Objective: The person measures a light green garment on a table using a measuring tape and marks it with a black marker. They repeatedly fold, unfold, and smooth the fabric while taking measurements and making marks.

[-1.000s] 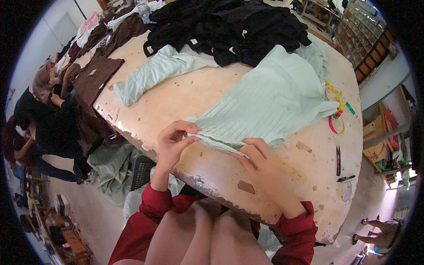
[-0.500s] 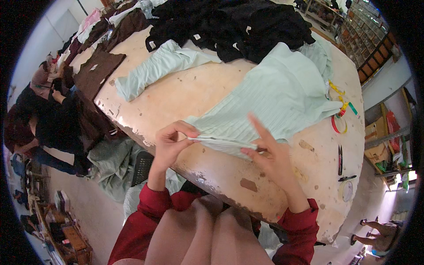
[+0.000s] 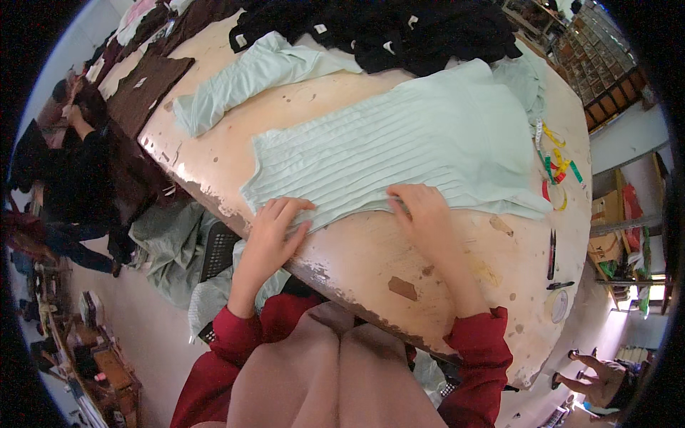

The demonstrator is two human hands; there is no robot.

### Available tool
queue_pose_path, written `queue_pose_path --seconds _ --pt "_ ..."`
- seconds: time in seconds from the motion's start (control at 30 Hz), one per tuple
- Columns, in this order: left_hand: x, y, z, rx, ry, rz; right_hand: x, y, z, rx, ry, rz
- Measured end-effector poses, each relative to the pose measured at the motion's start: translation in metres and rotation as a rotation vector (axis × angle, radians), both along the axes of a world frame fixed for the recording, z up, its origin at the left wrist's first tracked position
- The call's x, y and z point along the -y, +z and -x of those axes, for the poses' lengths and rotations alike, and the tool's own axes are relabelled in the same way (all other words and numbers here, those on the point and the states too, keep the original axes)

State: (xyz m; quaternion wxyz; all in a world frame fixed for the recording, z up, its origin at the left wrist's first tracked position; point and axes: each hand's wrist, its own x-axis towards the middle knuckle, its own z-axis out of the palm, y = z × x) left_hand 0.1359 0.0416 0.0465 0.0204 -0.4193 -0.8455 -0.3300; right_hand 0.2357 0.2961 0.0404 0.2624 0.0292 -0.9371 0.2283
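Observation:
A pale mint pleated garment (image 3: 399,135) lies spread on the worn wooden table (image 3: 364,253), its pleats running lengthwise. My left hand (image 3: 272,230) rests on its near left corner, fingers laid on the cloth and thumb apart. On the near edge, further right, my right hand (image 3: 422,214) touches the fabric with fingertips bent down and thumb spread. Neither hand pinches the cloth. The fabric under my fingers is hidden.
Another mint piece (image 3: 250,75) lies behind, before a heap of black garments (image 3: 371,36). At right are a coiled measuring tape (image 3: 555,167), a pen (image 3: 551,253) and a tape roll (image 3: 561,305). A black crate (image 3: 217,250) stands below the left edge. People work at far left.
The near edge of the mint garment, held up and gathered between my hands before, now lies flat with pleats spread out. Both hands have let go and come down on it.

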Motion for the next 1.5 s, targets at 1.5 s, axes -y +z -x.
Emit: queue_pose_path --seconds 1.5 --pt "0.042 -0.011 0.066 0.414 -0.206 0.041 -0.08 -0.009 -0.054 0.214 -0.121 -0.108"
